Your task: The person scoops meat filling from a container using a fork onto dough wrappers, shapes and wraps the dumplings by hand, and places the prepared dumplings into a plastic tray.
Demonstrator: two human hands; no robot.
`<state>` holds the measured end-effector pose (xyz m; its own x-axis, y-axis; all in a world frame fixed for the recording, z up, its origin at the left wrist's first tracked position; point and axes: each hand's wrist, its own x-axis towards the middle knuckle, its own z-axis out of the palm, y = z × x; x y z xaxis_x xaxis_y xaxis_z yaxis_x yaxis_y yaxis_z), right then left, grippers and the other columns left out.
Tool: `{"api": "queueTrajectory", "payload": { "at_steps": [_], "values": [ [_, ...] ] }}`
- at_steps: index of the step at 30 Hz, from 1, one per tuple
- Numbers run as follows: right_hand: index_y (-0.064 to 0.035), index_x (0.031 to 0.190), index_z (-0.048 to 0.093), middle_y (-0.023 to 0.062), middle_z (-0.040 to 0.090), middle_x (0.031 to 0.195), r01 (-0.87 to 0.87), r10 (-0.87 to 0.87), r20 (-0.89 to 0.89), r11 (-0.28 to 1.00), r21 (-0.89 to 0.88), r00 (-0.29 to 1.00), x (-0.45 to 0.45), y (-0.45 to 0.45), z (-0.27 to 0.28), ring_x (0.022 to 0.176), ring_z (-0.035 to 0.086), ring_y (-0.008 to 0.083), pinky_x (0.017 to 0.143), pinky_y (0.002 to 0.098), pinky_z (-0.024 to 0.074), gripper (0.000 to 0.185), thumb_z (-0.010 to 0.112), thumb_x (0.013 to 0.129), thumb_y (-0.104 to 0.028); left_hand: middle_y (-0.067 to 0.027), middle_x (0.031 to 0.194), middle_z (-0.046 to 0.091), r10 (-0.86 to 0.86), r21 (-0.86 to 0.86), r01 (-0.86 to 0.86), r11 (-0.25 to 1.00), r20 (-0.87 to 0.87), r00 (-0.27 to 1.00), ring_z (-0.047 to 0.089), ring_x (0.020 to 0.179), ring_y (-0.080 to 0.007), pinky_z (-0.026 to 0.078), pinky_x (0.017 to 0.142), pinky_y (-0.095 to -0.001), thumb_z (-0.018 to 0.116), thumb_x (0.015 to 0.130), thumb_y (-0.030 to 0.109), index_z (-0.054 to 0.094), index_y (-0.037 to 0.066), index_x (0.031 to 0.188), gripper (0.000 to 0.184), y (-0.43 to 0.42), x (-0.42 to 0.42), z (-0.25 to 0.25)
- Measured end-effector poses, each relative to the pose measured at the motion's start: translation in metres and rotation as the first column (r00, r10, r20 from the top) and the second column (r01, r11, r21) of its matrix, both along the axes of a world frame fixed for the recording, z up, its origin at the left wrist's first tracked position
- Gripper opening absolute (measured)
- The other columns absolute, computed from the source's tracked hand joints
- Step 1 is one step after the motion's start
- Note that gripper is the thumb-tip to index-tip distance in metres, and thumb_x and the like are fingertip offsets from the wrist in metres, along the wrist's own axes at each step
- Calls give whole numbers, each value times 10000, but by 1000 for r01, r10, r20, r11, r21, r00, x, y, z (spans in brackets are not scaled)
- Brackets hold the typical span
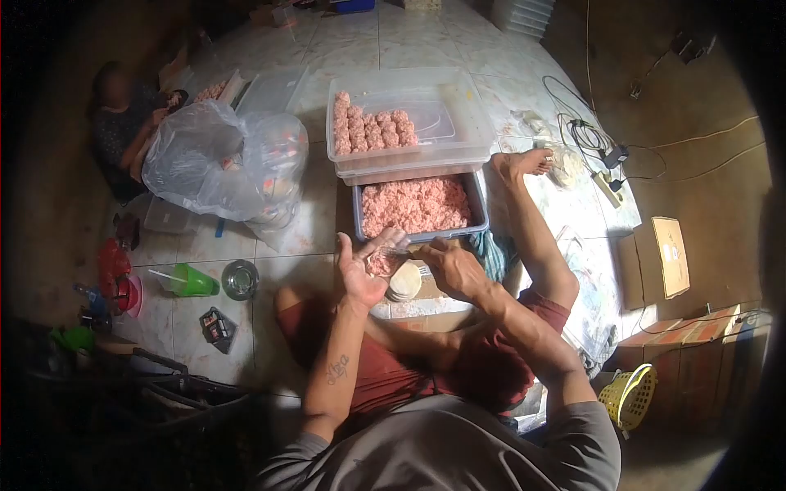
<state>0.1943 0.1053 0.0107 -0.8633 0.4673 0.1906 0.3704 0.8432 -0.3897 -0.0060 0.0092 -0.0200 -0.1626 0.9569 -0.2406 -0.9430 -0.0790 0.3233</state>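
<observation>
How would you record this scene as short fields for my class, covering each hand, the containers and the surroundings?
Left hand: palm up, bearing pink minced filling
Right hand: grips a small utensil, its tip at the filling; exact type unclear
Between hands: pale round wrappers, stacked
Blue-grey tub: filled with loose pink mince
Clear plastic container: beyond the tub, holding rows of shaped pieces
Person's left: green cup, lying on its side
Person's right: yellow basket

Food-prep room: tiled floor (344, 41), mince (415, 204)
</observation>
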Motion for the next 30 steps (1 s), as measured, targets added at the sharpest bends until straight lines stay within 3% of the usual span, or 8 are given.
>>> {"api": "queueTrajectory", "payload": {
  "at_steps": [10, 14, 18, 20, 21, 23, 28, 30],
  "values": [
    [-33, 1208, 651, 277, 655, 1112, 55, -82, -62, 936, -349, 995, -3, -22, 24, 912, 662, 449, 777, 498, 550, 366, 555, 856, -69, -207, 1230, 646, 235, -143, -208, 968, 205, 950, 622, 1129, -345, 425, 1109, -541, 439, 967, 683, 537, -57, 1295, 815, -23, -1, -50],
    [-47, 1108, 666, 225, 653, 999, 103, -118, -113, 986, -132, 987, -44, 10, 32, 842, 661, 431, 730, 501, 547, 279, 565, 853, -101, -186, 1156, 666, -47, 45, 38, 998, 226, 973, 632, 1057, -315, 470, 1038, -489, 404, 1003, 628, 558, -47, 1232, 729, -38, 12, -84],
    [-65, 1005, 663, 198, 651, 908, 58, -62, 45, 995, 80, 997, -96, 42, 0, 796, 678, 382, 692, 485, 557, 194, 507, 907, -126, -183, 1164, 664, -38, -211, 76, 975, 179, 983, 635, 1066, -310, 485, 990, -451, 415, 987, 655, 589, -15, 1193, 722, -46, 20, -95],
    [-43, 964, 653, 158, 614, 758, -78, 76, 14, 973, 218, 997, -114, 47, -13, 671, 657, 314, 607, 456, 556, 199, 481, 920, -132, -187, 1237, 649, -319, 408, 143, 902, 404, 858, 634, 1120, -314, 487, 1000, -467, 435, 980, 654, 576, -7, 1260, 731, -43, 14, -101],
    [-43, 964, 653, 158, 614, 758, -77, 76, 11, 972, 221, 997, -117, 50, -14, 671, 657, 314, 607, 456, 556, 199, 481, 920, -132, -187, 1237, 649, -320, 410, 145, 900, 400, 859, 634, 1120, -314, 487, 1000, -467, 435, 980, 654, 576, -7, 1260, 731, -43, 12, -94],
    [-24, 937, 648, 128, 580, 680, 10, -59, 136, 942, 336, 989, -117, 55, -12, 578, 604, 275, 556, 406, 540, 229, 471, 939, -170, -182, 1257, 645, -101, -92, 105, 990, 43, 994, 630, 1154, -326, 473, 1043, -489, 467, 977, 635, 571, -8, 1260, 709, -49, 11, -72],
    [-11, 944, 650, 174, 572, 689, 90, 48, -367, 933, 349, 929, -75, 57, 25, 580, 582, 323, 565, 414, 511, 145, 518, 885, -23, -215, 1337, 590, 12, 40, -28, 999, 347, 938, 533, 1288, -359, 382, 1145, -515, 512, 966, 611, 550, -25, 1286, 713, -39, 4, -40],
    [2, 969, 648, 223, 618, 788, -93, 74, -392, 995, -29, 917, -56, 30, 60, 672, 611, 394, 626, 464, 513, 151, 544, 862, 17, -246, 1416, 517, 52, 172, -151, 973, 478, 877, 420, 1387, -393, 309, 1194, -528, 529, 951, 623, 523, -42, 1320, 761, -29, 4, -44]
  ]
}}
